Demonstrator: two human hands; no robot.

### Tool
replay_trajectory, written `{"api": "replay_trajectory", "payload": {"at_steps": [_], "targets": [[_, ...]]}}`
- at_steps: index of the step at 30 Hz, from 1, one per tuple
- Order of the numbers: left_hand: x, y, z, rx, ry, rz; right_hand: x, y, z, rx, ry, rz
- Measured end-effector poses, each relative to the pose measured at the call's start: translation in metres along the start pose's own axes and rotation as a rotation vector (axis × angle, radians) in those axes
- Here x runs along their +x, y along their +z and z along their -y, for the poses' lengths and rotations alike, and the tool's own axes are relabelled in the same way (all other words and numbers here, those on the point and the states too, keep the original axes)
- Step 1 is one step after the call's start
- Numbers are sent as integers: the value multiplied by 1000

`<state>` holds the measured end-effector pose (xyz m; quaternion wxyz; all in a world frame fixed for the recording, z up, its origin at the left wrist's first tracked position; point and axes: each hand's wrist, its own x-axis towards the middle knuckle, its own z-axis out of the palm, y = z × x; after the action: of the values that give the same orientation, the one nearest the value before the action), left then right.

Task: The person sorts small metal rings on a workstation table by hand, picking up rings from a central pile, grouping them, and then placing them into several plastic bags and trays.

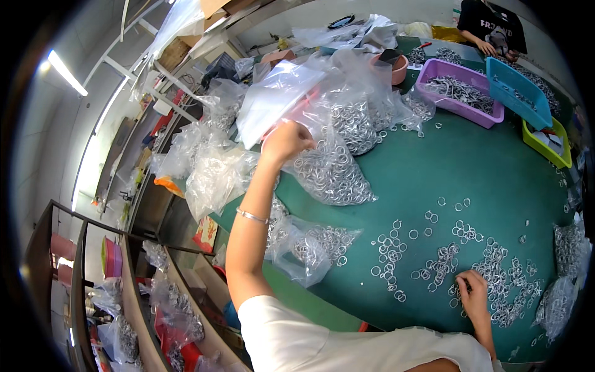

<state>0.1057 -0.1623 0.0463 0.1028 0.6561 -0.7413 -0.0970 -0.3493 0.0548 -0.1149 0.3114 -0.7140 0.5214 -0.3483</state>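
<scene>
My left arm stretches far across the table, a bracelet on its wrist. My left hand point(288, 141), fingers curled together, is at the upper part of a clear plastic bag point(331, 173) full of silver metal rings; what its fingers hold is hidden. Low on the right, my right hand point(474, 290) rests at the edge of a spread pile of metal rings point(505, 279). Its fingers are bent and closed, and whatever is in them is too small to make out. Loose rings point(390, 248) lie in a cluster to the left of it.
Another filled bag point(353, 127) stands behind. A smaller bag point(304, 251) lies at the table's left edge. Farther right are a purple basin point(462, 108), a blue basket point(520, 102) and a green tray point(548, 152). A co-worker point(493, 28) sits opposite. Shelves point(139, 297) stand left.
</scene>
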Motion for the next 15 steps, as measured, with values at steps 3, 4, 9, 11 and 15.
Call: {"api": "replay_trajectory", "payload": {"at_steps": [3,4,9,11,15], "targets": [[-2,30,31,280,59,-20,1,2,4,-31,-67,20],[-2,31,24,286,5,29,1,2,4,-30,-59,9],[-5,36,6,381,-58,130,-3,1,5,-36,-19,2],[-5,39,10,418,-43,155,-5,3,7,-28,-36,-4],[-2,33,-4,412,-54,257,-6,4,2,-27,-54,-11]]}}
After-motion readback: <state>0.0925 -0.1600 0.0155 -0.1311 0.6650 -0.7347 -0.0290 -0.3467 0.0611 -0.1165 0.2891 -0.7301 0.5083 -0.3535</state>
